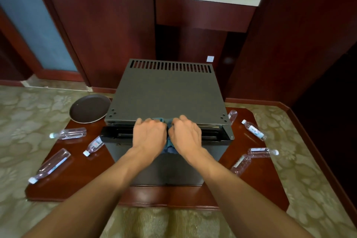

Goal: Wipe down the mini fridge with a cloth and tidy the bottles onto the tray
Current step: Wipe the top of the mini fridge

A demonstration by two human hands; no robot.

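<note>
Two hands, left hand (149, 135) and right hand (185, 133), fingers curled gripping crumpled blue cloth (167, 121), wiping grey metal mini fridge (166, 94); next, sliding sideways

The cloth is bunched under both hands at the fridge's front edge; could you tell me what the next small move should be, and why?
Probably sweep the cloth sideways along the front edge of the mini fridge. Left hand and right hand both grip it at the middle, so the edge on either side looks unwiped. The tray holds no bottles yet; those can wait.
</note>
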